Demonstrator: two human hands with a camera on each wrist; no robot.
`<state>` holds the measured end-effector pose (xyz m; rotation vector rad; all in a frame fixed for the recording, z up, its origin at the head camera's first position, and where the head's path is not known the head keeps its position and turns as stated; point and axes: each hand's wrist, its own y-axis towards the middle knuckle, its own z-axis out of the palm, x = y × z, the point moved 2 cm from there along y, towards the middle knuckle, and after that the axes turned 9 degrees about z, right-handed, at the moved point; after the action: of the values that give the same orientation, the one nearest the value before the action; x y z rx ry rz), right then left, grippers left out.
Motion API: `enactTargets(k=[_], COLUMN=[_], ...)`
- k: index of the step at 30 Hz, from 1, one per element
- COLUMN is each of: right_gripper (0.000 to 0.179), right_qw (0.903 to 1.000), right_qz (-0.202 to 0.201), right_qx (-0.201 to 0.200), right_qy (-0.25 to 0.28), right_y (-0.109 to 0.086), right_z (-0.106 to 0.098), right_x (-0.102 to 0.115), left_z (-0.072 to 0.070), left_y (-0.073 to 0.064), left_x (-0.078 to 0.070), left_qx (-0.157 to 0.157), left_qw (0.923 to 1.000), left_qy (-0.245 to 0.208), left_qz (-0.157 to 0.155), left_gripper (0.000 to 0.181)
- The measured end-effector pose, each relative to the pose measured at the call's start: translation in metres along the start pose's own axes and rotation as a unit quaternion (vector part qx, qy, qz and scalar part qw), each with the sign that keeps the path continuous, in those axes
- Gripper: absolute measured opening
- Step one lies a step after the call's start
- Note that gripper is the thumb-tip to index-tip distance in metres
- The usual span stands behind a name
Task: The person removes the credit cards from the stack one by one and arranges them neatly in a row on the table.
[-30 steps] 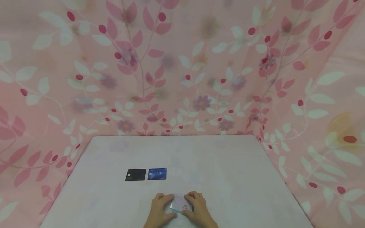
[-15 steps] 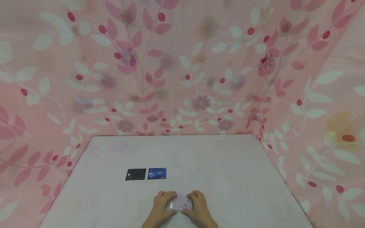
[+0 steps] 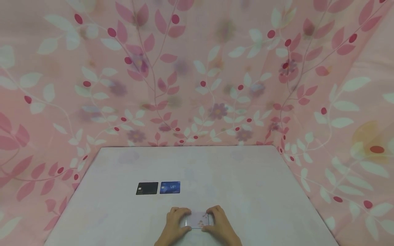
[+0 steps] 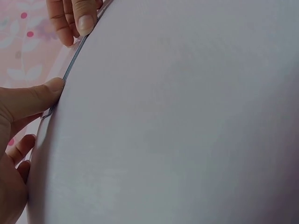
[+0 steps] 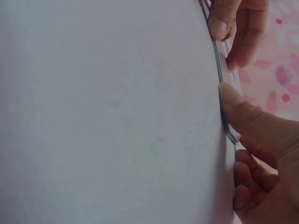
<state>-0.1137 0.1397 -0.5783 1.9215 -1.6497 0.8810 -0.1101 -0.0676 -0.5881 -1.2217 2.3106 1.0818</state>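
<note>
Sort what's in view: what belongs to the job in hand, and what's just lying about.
In the job:
Pale card, held between both hands
Left hand, at its left end
Right hand, at its right end

Apparently just lying about, untouched on the table:
Black card
Blue card

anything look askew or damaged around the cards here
Nothing stands out. The black chip card and blue VIP card lie flat, side by side, and the pale patterned card sits straight between the left hand and right hand. No spill or damage shows.
</note>
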Motion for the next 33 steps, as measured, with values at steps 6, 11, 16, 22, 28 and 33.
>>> enactTargets(k=[6, 11, 16, 22, 28, 33], right_gripper=[0.049, 0.047, 0.055, 0.057, 0.058, 0.06], right_qw=[0.9999, 0.9999, 0.9995, 0.9989, 0.999, 0.998], right_qz=[-0.012, -0.01, 0.005, 0.026, 0.022, 0.01], right_qx=[0.003, 0.01, 0.025, 0.038, 0.039, 0.044], right_qy=[-0.004, -0.005, -0.02, -0.007, 0.008, 0.045], right_y=[0.001, 0.0011, 0.0049, 0.0085, 0.0086, 0.0078], right_z=[-0.0013, -0.0015, -0.0046, -0.0082, -0.0077, -0.0064], right_x=[0.0023, 0.0038, 0.0053, 0.0089, 0.0074, 0.0052], left_z=[-0.0017, -0.0026, -0.0018, -0.0007, -0.0005, 0.0005], left_y=[0.0003, 0.0005, 0.0003, -0.0006, -0.0008, -0.0009], left_x=[-0.0007, -0.0003, 0.0006, 0.0019, 0.0024, 0.0039], left_qx=[0.011, 0.024, 0.032, 0.055, 0.045, 0.042], left_qw=[0.9998, 0.9989, 0.9978, 0.9939, 0.9938, 0.9944], left_qy=[-0.009, -0.019, -0.028, -0.045, -0.048, -0.042], left_qz=[-0.016, -0.037, -0.052, -0.084, -0.089, -0.088], left_gripper=[0.048, 0.047, 0.046, 0.05, 0.053, 0.053])
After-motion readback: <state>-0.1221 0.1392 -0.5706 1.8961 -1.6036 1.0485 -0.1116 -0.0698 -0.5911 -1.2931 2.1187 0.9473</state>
